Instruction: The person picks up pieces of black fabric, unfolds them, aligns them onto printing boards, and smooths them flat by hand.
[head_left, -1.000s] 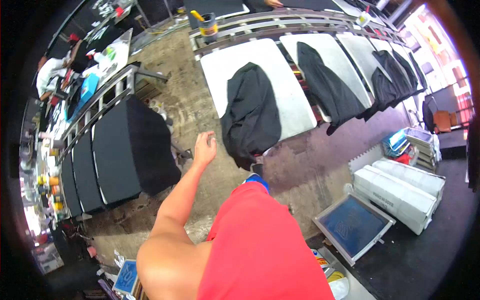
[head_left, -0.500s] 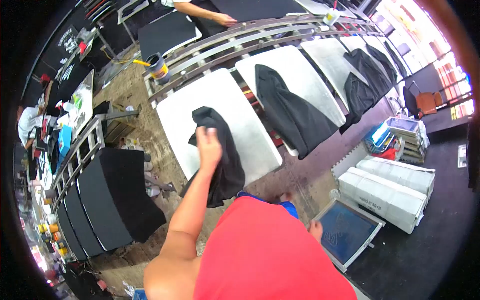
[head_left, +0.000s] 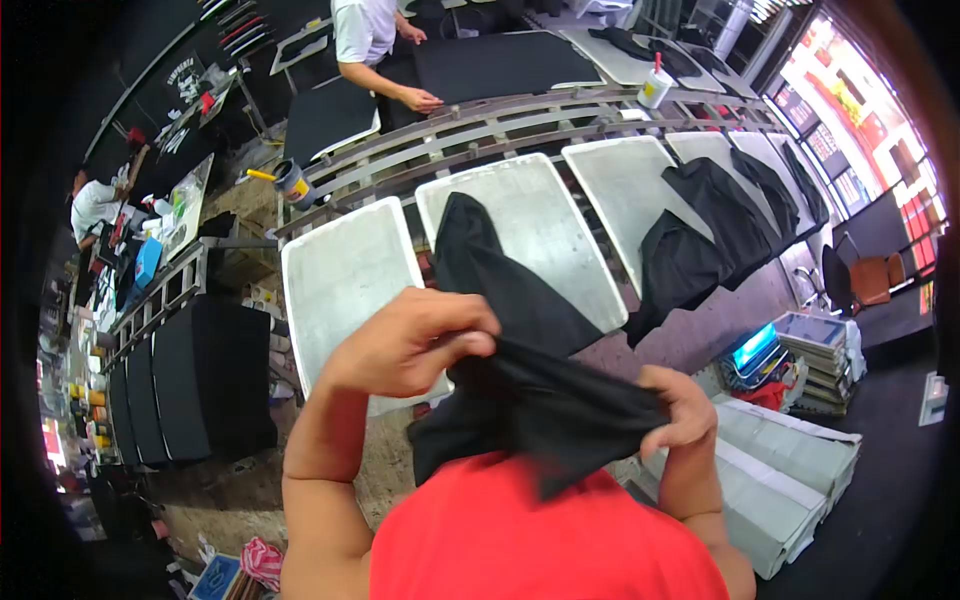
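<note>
A black cloth garment (head_left: 560,395) is stretched between my two hands in front of my red shirt; its lower part hangs down, blurred. My left hand (head_left: 420,345) pinches one edge with thumb and fingers. On the other side, my right hand (head_left: 683,408) is closed on the opposite end. Beyond my left hand lies a pale flat board (head_left: 350,275) with a white rim. Another black garment (head_left: 500,280) drapes over the neighbouring board (head_left: 540,205), partly hidden behind the held cloth.
More black garments (head_left: 715,215) drape over boards to the right. Long white boxes (head_left: 780,450) and stacked frames (head_left: 815,345) stand at right. Black-covered boards (head_left: 215,380) are at left. Across the metal rail (head_left: 470,135), a co-worker's hand (head_left: 418,99) rests near black cloth; another person (head_left: 100,205) is far left.
The black garment has come off the nearest board and up to my chest. My right hand has risen from low on the right and now grips it too. The view has shifted.
</note>
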